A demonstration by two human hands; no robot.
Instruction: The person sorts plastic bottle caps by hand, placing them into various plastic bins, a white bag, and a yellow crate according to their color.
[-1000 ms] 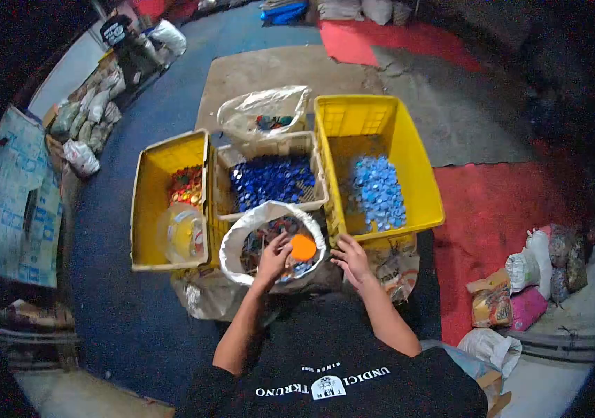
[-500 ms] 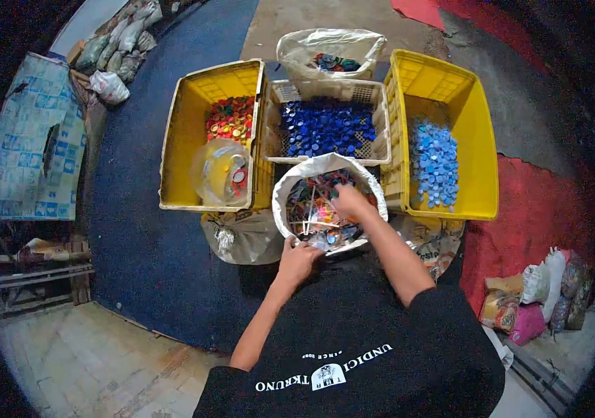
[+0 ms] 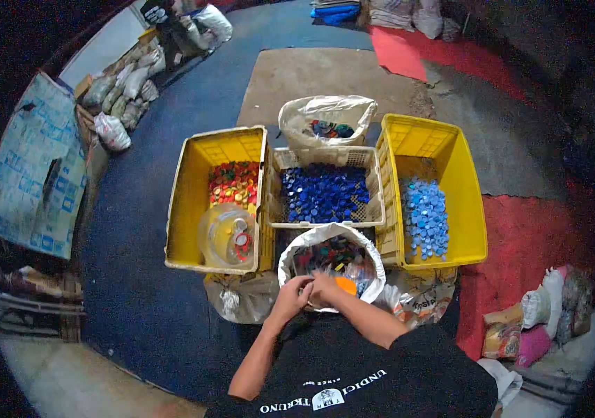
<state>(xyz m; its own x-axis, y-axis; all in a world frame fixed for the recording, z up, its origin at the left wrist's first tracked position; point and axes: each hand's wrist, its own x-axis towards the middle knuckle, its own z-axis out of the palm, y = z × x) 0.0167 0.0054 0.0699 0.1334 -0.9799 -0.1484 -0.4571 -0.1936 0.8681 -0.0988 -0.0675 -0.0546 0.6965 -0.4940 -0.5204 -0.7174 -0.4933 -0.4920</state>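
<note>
Directly in front of me stands a white sack (image 3: 374, 261) with its rim rolled open, full of mixed small plastic pieces. My left hand (image 3: 292, 299) is at its near left rim, fingers bent and closed. My right hand (image 3: 323, 287) meets it over the sack's near side, fingers curled and partly smeared by motion. Whatever lies between the fingers is hidden. Beside the right hand, an orange piece (image 3: 345, 285) shows in the sack. Behind the sack, a white crate (image 3: 327, 225) contains dark blue bottle caps (image 3: 325, 194).
The left yellow crate (image 3: 178, 230) contains red and yellow caps (image 3: 233, 182) and a clear round container (image 3: 228, 237). Light blue caps (image 3: 426, 217) lie in the right yellow crate (image 3: 468, 223). Another open sack (image 3: 329, 104) stands behind; filled bags (image 3: 538, 310) sit at right.
The view has tilted up, so the crates appear lower. My right hand has moved from inside the sack toward the near left rim, beside my left hand.
</note>
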